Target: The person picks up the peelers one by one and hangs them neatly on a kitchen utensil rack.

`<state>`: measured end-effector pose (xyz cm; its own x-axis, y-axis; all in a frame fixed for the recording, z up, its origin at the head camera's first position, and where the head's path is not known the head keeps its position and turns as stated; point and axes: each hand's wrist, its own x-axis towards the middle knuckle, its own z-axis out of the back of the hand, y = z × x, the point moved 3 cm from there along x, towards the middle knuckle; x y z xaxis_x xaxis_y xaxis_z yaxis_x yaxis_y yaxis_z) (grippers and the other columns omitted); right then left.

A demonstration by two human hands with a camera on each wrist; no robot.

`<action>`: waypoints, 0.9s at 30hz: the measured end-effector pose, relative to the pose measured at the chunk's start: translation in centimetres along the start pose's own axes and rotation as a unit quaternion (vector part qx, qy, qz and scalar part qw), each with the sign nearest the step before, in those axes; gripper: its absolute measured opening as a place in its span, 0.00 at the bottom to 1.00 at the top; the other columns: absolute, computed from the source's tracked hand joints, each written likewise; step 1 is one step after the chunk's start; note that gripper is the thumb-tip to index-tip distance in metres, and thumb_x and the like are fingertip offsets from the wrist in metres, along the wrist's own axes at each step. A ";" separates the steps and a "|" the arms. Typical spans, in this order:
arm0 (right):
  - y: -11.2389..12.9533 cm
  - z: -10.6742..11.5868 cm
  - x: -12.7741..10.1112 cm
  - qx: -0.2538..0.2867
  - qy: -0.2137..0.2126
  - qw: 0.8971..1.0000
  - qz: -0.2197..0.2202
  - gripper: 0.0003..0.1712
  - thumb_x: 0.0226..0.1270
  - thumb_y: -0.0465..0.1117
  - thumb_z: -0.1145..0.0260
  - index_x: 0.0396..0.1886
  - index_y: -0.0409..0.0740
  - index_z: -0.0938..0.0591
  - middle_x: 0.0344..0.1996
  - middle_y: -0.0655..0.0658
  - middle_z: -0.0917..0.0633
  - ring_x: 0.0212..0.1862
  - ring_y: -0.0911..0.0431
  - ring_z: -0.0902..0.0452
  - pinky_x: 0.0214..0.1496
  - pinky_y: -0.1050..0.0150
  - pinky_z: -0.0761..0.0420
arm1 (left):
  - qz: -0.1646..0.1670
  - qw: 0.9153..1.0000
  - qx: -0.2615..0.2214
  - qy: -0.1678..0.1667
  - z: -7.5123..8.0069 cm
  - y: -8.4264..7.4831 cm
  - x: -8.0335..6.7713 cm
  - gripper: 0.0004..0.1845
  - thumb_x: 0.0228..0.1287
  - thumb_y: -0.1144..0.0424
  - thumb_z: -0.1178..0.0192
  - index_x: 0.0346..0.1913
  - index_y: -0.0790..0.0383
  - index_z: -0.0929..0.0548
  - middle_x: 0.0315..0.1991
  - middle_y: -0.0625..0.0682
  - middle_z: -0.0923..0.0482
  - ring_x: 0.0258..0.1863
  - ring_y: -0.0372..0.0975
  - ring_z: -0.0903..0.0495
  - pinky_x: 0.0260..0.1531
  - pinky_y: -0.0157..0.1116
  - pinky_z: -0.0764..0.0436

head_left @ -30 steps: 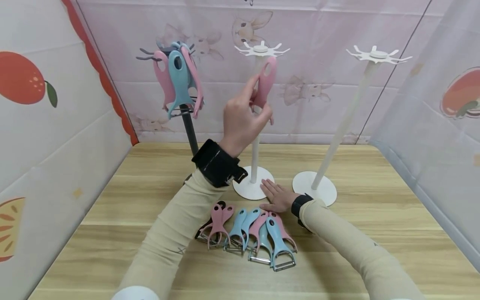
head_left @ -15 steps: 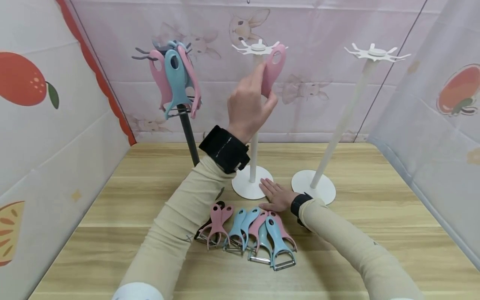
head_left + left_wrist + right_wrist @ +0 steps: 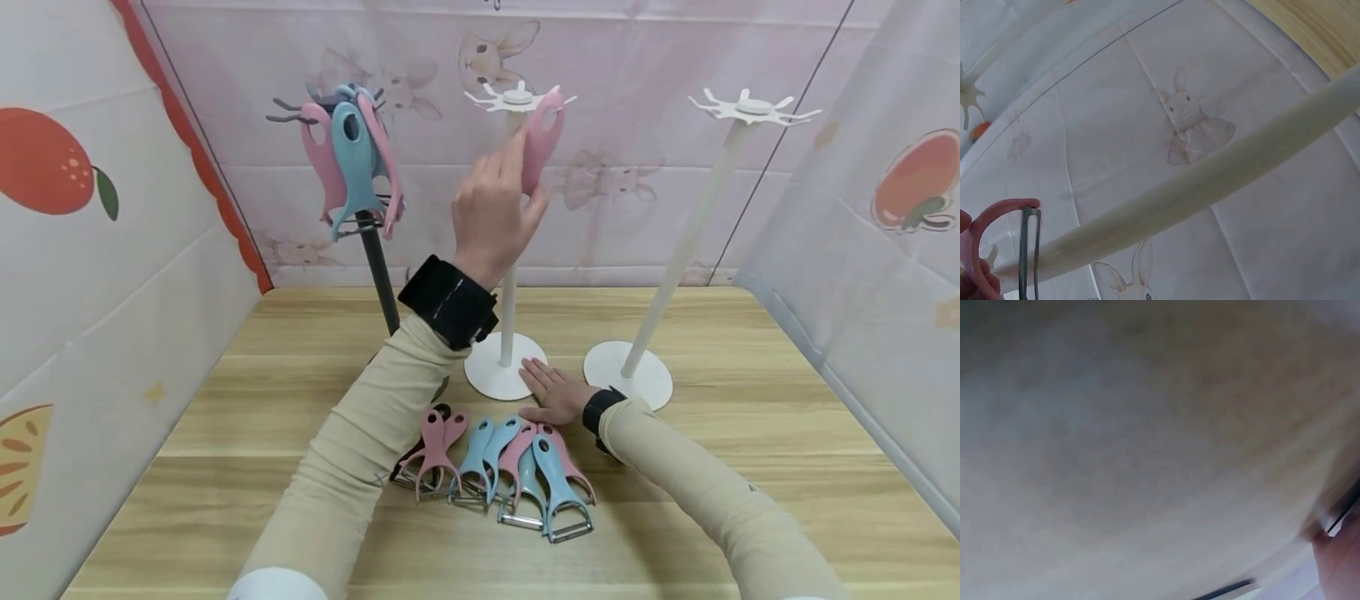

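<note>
The left hand [image 3: 491,212] was raised and pinched a pink peeler [image 3: 542,142] by its lower part, fingers curled round it. The peeler's handle stood upright, its hole end right up at one prong of the middle white stand's [image 3: 507,292] star-shaped top; whether the hole sat over the prong could not be told. In the left wrist view the peeler's pink arch and metal blade [image 3: 1027,250] showed at the lower left, with the stand's pole [image 3: 1210,187] crossing the frame behind it.

The right hand [image 3: 553,392] lay flat on the wooden table [image 3: 750,433], fingers straight and holding nothing, its fingertips touching the round base of the middle stand. The right wrist view was blurred and showed only a bit of that hand at its lower right corner.

Just in front of the right hand, near the middle of the table, lay a row of pink and blue peelers [image 3: 498,471], handles pointing toward the far edge and blades toward the near edge, overlapping one another.

To the left of the middle stand, toward the far left corner, a dark stand [image 3: 378,271] carried several pink and blue peelers [image 3: 352,162] hanging from its top. To the right, a second white stand [image 3: 690,242] leaned on its round base near the far edge.
</note>
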<state>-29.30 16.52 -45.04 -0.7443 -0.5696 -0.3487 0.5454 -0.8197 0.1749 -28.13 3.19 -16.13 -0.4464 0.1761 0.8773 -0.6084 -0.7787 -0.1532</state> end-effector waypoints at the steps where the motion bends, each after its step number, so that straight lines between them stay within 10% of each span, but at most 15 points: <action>1: 0.0 0.1 0.0 0.001 0.000 1.000 0.001 0.44 0.70 0.60 0.59 0.71 0.37 0.60 0.70 0.38 0.64 0.70 0.47 0.73 0.68 0.51 0.59 | -0.006 1.000 -0.005 -0.003 0.0 0.0 -0.2 0.25 0.57 0.61 0.43 0.58 0.65 0.28 0.37 0.55 0.20 0.36 0.45 0.23 0.33 0.38 0.24; 15: 0.0 -0.2 0.3 -0.009 -0.003 1.000 -0.004 0.44 0.69 0.60 0.59 0.71 0.38 0.60 0.71 0.40 0.64 0.70 0.48 0.73 0.68 0.52 0.59 | -0.030 0.998 -0.033 0.054 -1.2 1.7 -7.7 0.34 0.52 0.63 0.38 0.62 0.70 0.36 0.44 0.60 0.23 0.40 0.49 0.24 0.38 0.41 0.25; 22: 0.0 0.0 0.1 -0.010 0.009 1.000 -0.004 0.44 0.70 0.61 0.60 0.71 0.36 0.61 0.70 0.38 0.65 0.70 0.47 0.74 0.68 0.52 0.60 | -0.014 0.988 -0.014 0.151 -1.2 3.7 -13.0 0.33 0.53 0.63 0.37 0.60 0.72 0.35 0.45 0.62 0.23 0.42 0.49 0.24 0.40 0.41 0.25; 27: 0.2 0.2 -0.1 0.006 0.002 1.000 0.002 0.44 0.70 0.59 0.58 0.71 0.35 0.60 0.70 0.37 0.64 0.70 0.46 0.73 0.68 0.51 0.60 | 0.045 0.963 -0.013 0.265 -0.6 5.7 -16.7 0.33 0.56 0.60 0.39 0.63 0.68 0.36 0.50 0.61 0.26 0.46 0.49 0.25 0.41 0.43 0.24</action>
<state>-29.20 16.43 -44.81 -0.7410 -0.5722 -0.3514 0.5435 -0.8184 0.1866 -24.51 -3.85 -31.88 -0.7664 0.3957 0.5060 -0.5643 -0.7911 -0.2359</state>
